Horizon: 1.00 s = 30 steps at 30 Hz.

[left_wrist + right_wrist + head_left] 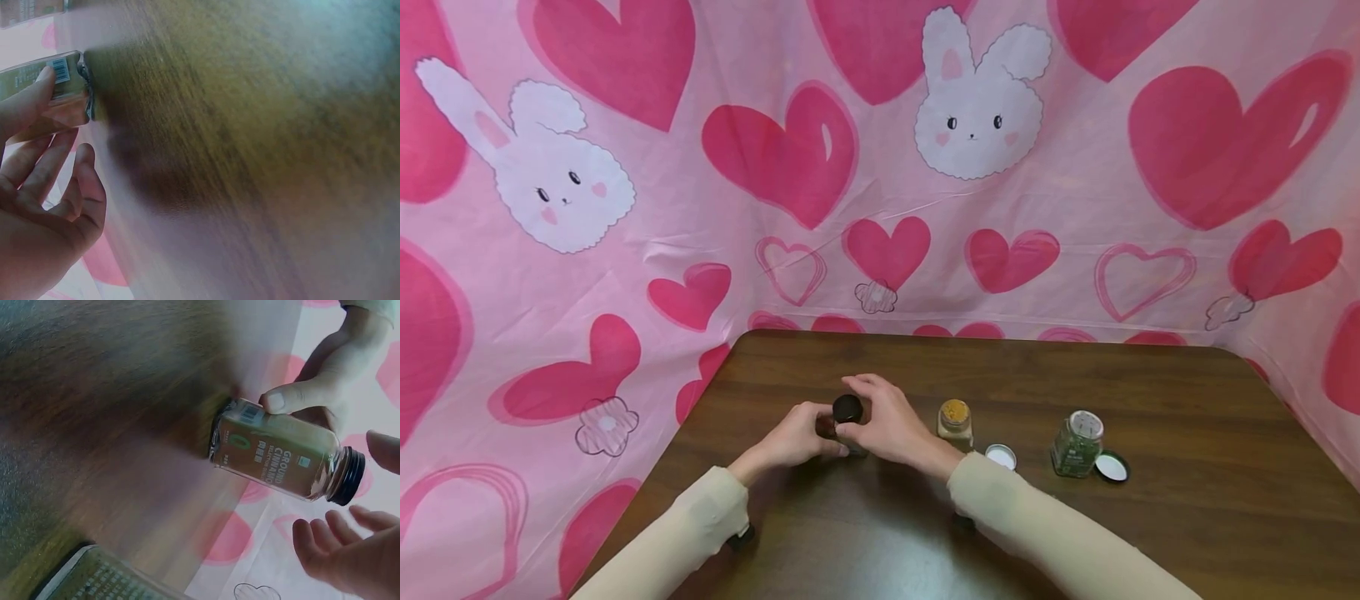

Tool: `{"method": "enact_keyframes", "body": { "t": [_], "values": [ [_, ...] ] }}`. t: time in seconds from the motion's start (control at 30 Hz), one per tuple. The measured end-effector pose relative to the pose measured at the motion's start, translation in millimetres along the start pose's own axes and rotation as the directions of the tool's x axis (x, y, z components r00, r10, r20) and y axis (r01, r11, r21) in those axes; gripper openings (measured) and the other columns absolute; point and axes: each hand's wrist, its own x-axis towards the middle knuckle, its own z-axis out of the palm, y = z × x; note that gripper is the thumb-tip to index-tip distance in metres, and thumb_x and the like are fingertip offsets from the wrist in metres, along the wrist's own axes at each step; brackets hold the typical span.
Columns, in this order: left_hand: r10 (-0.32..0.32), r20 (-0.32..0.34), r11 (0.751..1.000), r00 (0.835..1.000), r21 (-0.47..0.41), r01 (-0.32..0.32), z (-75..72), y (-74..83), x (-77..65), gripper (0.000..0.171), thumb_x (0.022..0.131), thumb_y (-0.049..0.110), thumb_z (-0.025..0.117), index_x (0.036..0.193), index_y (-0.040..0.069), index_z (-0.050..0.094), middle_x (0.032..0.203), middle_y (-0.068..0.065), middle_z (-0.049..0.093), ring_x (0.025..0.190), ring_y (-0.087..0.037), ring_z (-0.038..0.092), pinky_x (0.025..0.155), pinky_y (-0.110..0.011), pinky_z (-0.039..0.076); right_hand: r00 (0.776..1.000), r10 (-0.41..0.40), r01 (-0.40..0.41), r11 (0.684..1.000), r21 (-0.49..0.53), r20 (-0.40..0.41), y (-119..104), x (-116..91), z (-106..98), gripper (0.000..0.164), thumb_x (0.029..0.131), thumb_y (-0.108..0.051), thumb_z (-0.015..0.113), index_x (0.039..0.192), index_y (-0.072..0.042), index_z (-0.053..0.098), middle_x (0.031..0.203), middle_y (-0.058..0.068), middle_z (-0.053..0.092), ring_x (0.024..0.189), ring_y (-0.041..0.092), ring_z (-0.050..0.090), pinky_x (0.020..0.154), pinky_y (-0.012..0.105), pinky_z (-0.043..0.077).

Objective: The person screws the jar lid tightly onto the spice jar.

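A glass jar of ground cinnamon (269,450) with a black screw cap (351,477) stands upright on the table. My left hand (800,435) grips its lower body, thumb on one side and fingers on the other, as the left wrist view also shows. Around the cap, my right hand (887,421) is spread with thumb and fingers apart. In the right wrist view a gap shows between those fingertips and the cap. To the right stands an uncapped jar of yellow-brown powder (955,423), with a lid (1001,456) lying white side up beside it.
Farther right is a jar with green contents (1077,446), its black cap off and a black-rimmed lid (1112,467) lying against its base. The brown wooden table (1210,500) meets a pink heart-patterned cloth (880,192) at the back and left.
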Motion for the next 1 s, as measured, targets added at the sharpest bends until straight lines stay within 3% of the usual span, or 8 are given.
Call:
{"method": "enact_keyframes", "body": {
  "t": [0.07,0.23,0.3,0.47,0.67,1.0],
  "values": [
    [0.071,-0.003,0.997,0.997,0.003,-0.071,5.5,-24.7,4.1,0.034,0.086,0.02,0.09,0.115,0.009,0.076,0.096,0.001,0.073,0.083,-0.018,0.063,0.073,-0.034,0.052,0.999,-0.027,0.026,0.998,0.049,0.025,1,0,-2,0.066,0.091,-0.008,0.081,0.152,-0.009,0.056,0.152,0.012,0.055,0.137,0.032,0.052,0.106,0.051,0.046],
    [0.104,0.002,0.994,0.995,-0.021,-0.104,5.6,-32.8,3.6,0.035,0.086,0.029,0.091,0.112,0.011,0.077,0.09,0.001,0.071,0.079,-0.019,0.062,0.068,-0.036,0.053,0.996,-0.036,0.02,0.983,0.18,0.084,7,0,-4,0.063,0.091,0.005,0.075,0.15,-0.009,0.058,0.15,0.011,0.058,0.134,0.026,0.055,0.106,0.051,0.047],
    [0.098,-0.001,0.995,0.995,-0.026,-0.098,2.6,-25.6,1.8,0.032,0.087,0.028,0.09,0.11,0.011,0.076,0.087,0.002,0.07,0.076,-0.018,0.061,0.064,-0.035,0.051,0.995,-0.021,0.0,0.976,0.216,0.095,8,0,-4,0.06,0.091,0.006,0.075,0.147,-0.009,0.061,0.145,0.011,0.062,0.13,0.028,0.059,0.104,0.052,0.048],
    [0.149,-0.004,0.989,0.989,-0.004,-0.149,4.5,-43.5,6.7,0.034,0.086,0.032,0.09,0.11,0.013,0.076,0.087,0.002,0.069,0.076,-0.016,0.061,0.062,-0.032,0.049,0.995,-0.003,-0.019,0.973,0.231,0.096,10,1,-5,0.054,0.09,0.006,0.075,0.14,-0.01,0.066,0.134,0.008,0.069,0.116,0.025,0.065,0.095,0.047,0.052],
    [0.108,0.012,0.994,0.994,-0.021,-0.108,1.8,-39.4,7.2,0.039,0.085,0.033,0.091,0.113,0.011,0.076,0.089,0.001,0.07,0.079,-0.018,0.063,0.065,-0.035,0.052,0.995,0.013,-0.034,0.975,0.218,0.098,12,2,-4,0.05,0.09,0.005,0.075,0.138,-0.01,0.068,0.133,0.007,0.069,0.111,0.022,0.065,0.091,0.042,0.053],
    [0.108,0.008,0.994,0.994,-0.013,-0.108,3.9,-39.5,7.6,0.037,0.085,0.032,0.091,0.112,0.011,0.075,0.087,0.002,0.069,0.076,-0.017,0.062,0.062,-0.033,0.051,0.995,0.021,-0.039,0.978,0.205,0.093,13,3,-3,0.049,0.09,0.004,0.076,0.136,-0.01,0.07,0.132,0.007,0.07,0.108,0.022,0.066,0.086,0.037,0.054]
  ]
}}
